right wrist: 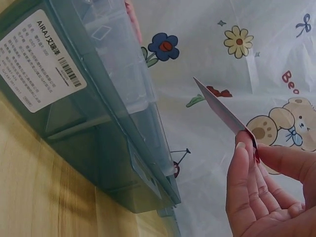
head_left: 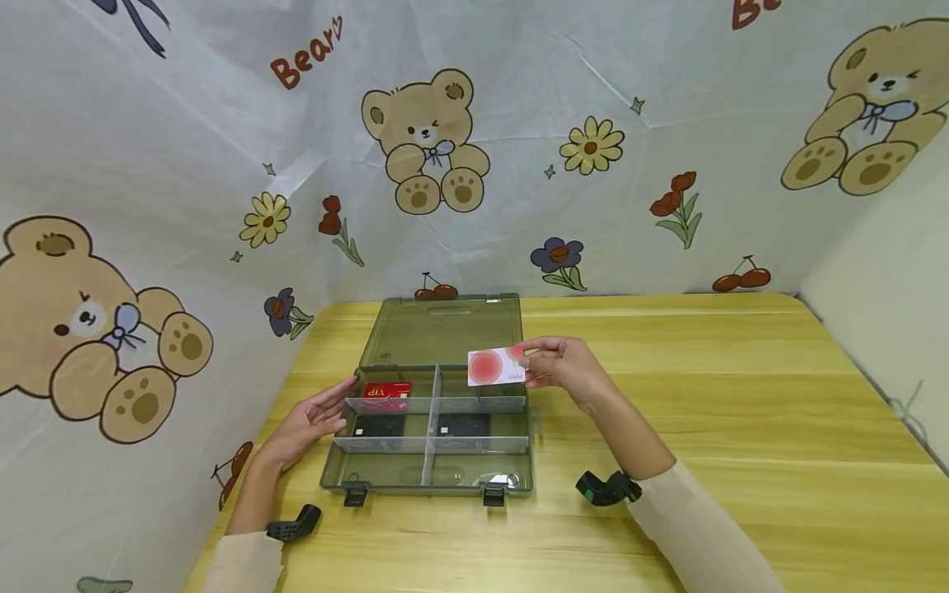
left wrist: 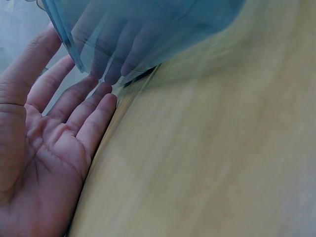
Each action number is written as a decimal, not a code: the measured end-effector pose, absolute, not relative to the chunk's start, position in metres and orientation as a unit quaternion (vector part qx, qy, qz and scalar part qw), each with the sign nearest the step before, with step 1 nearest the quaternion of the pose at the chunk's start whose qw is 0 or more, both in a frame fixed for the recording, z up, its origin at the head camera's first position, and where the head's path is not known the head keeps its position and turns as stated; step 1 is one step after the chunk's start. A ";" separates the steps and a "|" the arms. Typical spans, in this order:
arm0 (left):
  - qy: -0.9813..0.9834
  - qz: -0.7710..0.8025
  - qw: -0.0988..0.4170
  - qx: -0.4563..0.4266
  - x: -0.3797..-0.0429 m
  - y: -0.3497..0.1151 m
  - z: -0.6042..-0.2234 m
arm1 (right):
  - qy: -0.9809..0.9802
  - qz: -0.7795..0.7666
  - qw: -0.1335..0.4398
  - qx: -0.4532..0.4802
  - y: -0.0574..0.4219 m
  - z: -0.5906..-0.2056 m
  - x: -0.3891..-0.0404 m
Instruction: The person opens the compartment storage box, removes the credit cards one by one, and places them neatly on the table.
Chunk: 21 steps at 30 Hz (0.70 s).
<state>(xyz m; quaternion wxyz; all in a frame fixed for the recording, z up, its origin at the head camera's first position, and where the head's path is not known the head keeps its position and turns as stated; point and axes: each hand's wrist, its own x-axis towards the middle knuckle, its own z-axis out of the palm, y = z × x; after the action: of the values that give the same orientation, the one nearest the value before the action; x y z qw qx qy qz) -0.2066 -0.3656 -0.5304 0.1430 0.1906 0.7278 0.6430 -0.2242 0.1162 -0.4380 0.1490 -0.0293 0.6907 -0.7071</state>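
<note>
A white card with pink-red circles [head_left: 486, 367] is pinched by its right end between thumb and fingers of my right hand [head_left: 567, 368]. It hovers over the back right compartment of a grey-green, see-through divider box [head_left: 334, 471], whose lid [head_left: 445, 329] lies back. My left hand [head_left: 307, 422] is at the box's left side with fingers extended; in the left wrist view the fingertips reach the wall. A red VIP card [head_left: 388, 391] lies in the back left compartment. Dark cards [head_left: 380, 426] lie in both middle compartments. The right wrist view shows the pinched card [right wrist: 222, 111] edge-on.
The box stands on a wood-grain table [head_left: 704, 395]. Two black latches [head_left: 356, 496] hang at its front edge. A white cloth [head_left: 519, 49] printed with bears and flowers hangs behind and to the left. A printed label [right wrist: 43, 61] is on the box's side.
</note>
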 end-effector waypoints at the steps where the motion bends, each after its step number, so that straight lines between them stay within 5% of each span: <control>1: 0.729 0.642 0.143 0.191 -0.207 -0.366 -0.530 | 0.690 -0.708 0.148 -0.027 0.117 -0.438 -0.225; 21: 0.716 0.652 0.140 0.205 -0.209 -0.368 -0.536 | 0.674 -0.725 0.137 -0.030 0.130 -0.430 -0.225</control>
<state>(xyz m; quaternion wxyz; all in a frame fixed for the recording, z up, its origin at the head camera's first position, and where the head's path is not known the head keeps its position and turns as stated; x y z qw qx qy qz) -0.2093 -0.3681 -0.5356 0.1404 0.2050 0.7165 0.6519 -0.2255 0.1297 -0.4300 0.1371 -0.0304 0.6744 -0.7249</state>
